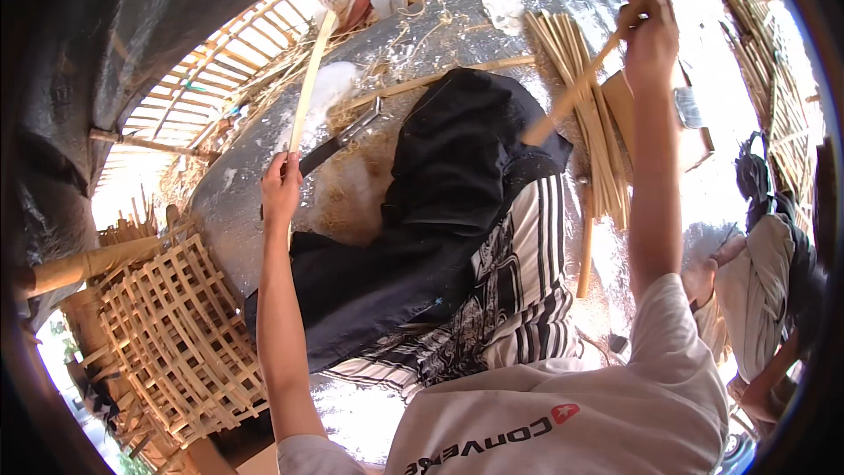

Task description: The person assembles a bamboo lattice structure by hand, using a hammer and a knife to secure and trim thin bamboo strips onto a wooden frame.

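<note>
Head view: a person seated on a silvery ground sheet (615,0) works split bamboo with both arms raised. The left hand (281,183) is closed around a thin pale flat bamboo strip (309,79), which stands nearly upright and rises toward the top of the frame. The right hand (649,31) is clenched on a second, thicker tan bamboo stick (576,92), which slants from the upper right down to the left, its lower end above a black cloth (448,185) spread over the lap. A long dark-handled knife (338,142) lies on the sheet just beyond the left hand, amid pale shavings. A loose bundle of cut bamboo slats (585,114) lies on the sheet under the raised right arm, and a woven open-lattice bamboo panel (176,334) leans at the lower left. Judging by the pose, the worker is sorting or pairing strips, with neither yet laid down; the next move appears to call for lowering one piece to the lap and steadying it before any cutting.
</note>
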A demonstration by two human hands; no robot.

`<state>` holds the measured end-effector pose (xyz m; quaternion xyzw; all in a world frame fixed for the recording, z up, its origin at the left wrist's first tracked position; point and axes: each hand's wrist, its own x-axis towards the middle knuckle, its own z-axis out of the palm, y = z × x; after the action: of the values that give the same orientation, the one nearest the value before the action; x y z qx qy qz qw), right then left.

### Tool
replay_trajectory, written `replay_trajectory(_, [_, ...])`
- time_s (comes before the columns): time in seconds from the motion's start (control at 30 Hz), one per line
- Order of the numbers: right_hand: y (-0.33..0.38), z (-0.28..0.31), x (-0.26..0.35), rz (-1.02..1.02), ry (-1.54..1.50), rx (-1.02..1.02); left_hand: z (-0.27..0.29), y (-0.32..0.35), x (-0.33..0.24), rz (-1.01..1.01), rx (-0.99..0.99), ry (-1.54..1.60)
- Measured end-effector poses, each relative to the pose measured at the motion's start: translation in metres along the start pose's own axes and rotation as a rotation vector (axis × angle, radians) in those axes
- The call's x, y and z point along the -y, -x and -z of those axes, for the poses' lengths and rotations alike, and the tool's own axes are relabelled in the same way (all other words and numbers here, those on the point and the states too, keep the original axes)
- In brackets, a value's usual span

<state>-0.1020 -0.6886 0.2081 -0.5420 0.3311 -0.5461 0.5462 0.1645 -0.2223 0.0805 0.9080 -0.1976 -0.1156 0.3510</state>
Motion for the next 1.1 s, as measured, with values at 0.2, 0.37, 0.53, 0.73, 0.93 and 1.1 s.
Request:
replay_trajectory(0.2, [0.014, 0.051, -0.026, -0.099, 0.371, 0.332, -0.033, 0.006, 0.011, -0.116, -0.057, -0.013])
replay_trajectory(0.37, [0.112, 0.024, -0.073, -0.038, 0.781, 0.833, -0.014, 0.003, -0.024, -0.06, -0.225, 0.094])
replay_trajectory(0.53, [0.161, -0.096, -0.069, 0.418, 0.68, 1.228, 0.067, 0.027, -0.036, 0.004, -0.381, 0.314])
replay_trajectory(0.73, [0.237, -0.246, -0.11, 0.812, 0.783, 1.379, 0.147, 0.102, -0.032, 0.004, -0.598, 0.443])
replay_trajectory(0.93, [0.42, -0.354, -0.071, 1.083, 0.48, 1.526, 0.193, 0.16, -0.018, 0.017, -0.827, 0.429])
replay_trajectory(1.1, [0.549, -0.329, -0.086, 1.049, 0.456, 1.762, 0.218, 0.184, -0.01, 0.033, -0.859, 0.304])
